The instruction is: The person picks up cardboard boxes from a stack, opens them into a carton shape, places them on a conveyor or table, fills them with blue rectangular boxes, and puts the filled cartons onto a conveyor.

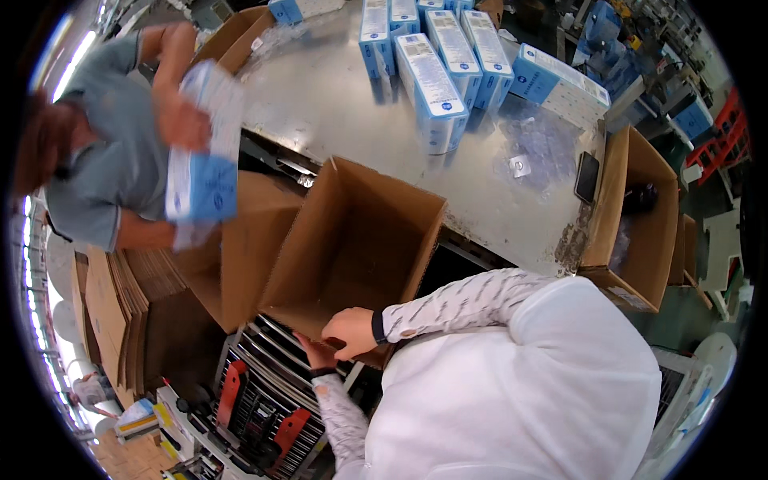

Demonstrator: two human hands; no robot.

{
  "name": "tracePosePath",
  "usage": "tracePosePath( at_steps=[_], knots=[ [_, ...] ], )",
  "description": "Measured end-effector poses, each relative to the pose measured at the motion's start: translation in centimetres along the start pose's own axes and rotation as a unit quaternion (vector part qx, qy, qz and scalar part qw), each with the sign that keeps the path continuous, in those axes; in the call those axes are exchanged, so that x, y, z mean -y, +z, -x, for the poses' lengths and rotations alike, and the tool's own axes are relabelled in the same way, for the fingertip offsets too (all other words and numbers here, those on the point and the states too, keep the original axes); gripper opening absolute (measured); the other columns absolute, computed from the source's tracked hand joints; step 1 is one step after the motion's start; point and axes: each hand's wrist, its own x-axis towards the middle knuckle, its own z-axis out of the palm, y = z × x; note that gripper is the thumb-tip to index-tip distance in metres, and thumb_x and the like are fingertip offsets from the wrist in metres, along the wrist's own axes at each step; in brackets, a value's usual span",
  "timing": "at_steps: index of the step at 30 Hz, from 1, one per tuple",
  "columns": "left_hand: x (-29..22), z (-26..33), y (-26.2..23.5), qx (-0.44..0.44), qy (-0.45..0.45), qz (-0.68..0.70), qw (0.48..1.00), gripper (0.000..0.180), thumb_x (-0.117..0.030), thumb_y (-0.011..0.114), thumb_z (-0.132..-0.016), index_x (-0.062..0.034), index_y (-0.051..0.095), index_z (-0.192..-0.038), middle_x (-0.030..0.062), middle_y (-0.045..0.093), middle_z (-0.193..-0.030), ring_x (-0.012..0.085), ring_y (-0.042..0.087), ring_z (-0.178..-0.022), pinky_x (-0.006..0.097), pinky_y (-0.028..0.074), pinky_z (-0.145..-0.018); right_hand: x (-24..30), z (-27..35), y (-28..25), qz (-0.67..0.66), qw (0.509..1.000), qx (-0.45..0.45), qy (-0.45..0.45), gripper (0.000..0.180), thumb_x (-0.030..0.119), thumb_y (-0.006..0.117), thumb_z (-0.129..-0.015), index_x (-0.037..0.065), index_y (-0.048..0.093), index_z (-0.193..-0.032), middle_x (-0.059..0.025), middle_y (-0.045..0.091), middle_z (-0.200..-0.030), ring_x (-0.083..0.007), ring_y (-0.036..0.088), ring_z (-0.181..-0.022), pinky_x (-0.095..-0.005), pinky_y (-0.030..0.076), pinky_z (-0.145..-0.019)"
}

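Observation:
An open brown cardboard box (280,282) stands in front of me with its mouth turned up. My right hand (350,333) is closed over its near rim, fingers curled. Just below and left, my left hand (318,353) lies against the box's outer near corner with its fingers stretched out, partly hidden by the right hand. Across on the left, a co-worker (112,160) holds blue-and-white packages (202,188) in both hands, blurred by motion. Another brown box (260,220) adjoins mine on that side.
Several blue-and-white cartons (432,96) stand on the metal table (336,104). Clear plastic wrap (540,148) and a phone (587,177) lie near its right end, beside another open box (612,208). Flattened cardboard (112,320) leans at left; a roller conveyor (272,384) with red brackets runs below.

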Motion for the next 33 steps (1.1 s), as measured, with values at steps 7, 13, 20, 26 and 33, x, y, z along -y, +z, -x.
tracePosePath(
  at_steps=[7,13,20,26,33],
  knots=[
    [-3.8,-0.1,7.3,-0.338,0.387,-0.659,0.548,0.051,-0.014,0.064,-0.084,0.0019,0.043,-0.127,0.0148,0.047,-0.125,0.0281,0.046,-0.114,0.036,0.035,-0.101,-8.8,6.9,-18.8,0.046,0.937,-0.344,-0.046,0.012,0.02,0.064,-0.077,0.009,0.066,-0.082,-0.0087,0.065,-0.084,-0.0278,0.061,-0.081,-0.0373,0.05,-0.073],
    [0.3,-7.7,42.9,0.164,0.416,-0.671,0.591,0.066,-0.026,0.067,-0.079,0.0025,0.041,-0.132,0.0245,0.038,-0.135,0.0409,0.033,-0.126,0.049,0.026,-0.105,-21.4,15.0,-42.9,0.351,0.796,-0.364,0.333,0.033,0.035,0.047,-0.09,0.014,0.064,-0.108,-0.0121,0.05,-0.127,-0.0378,0.043,-0.119,-0.0514,0.042,-0.092],
    [5.3,-28.1,56.7,0.1,0.179,-0.839,0.505,0.117,-0.03,0.08,-0.059,-0.0181,0.004,-0.148,0.0226,-0.002,-0.151,0.0486,0.002,-0.137,0.07,0.03,-0.094,-25.6,15.8,-45.9,0.35,0.884,-0.198,0.24,0.041,0.019,0.052,-0.084,0.024,0.054,-0.124,-0.0045,0.033,-0.146,-0.0399,0.022,-0.136,-0.0498,0.032,-0.106],
    [-2.8,-34.6,52.9,0.089,0.131,-0.696,0.701,0.116,-0.02,0.077,-0.057,-0.0214,0.005,-0.148,0.022,0.034,-0.136,0.0407,0.029,-0.129,0.057,0.036,-0.094,-17.9,17.2,-42.2,0.425,0.899,0.032,0.103,0.067,0.013,0.067,-0.066,0.028,0.05,-0.129,-0.0143,0.046,-0.129,-0.0341,0.046,-0.114,-0.0439,0.038,-0.097],
    [-10.9,-17.8,46.6,0.111,0.622,-0.662,0.404,0.067,-0.007,0.067,-0.057,-0.0165,0.056,-0.123,0.019,0.047,-0.119,0.0366,0.045,-0.108,0.045,0.036,-0.087,-15.4,13.1,-37.9,0.476,0.876,0.074,-0.037,0.098,0.016,0.078,-0.052,0.033,0.033,-0.138,-0.0102,0.052,-0.113,-0.0296,0.046,-0.115,-0.0561,0.025,-0.105]
  ],
)
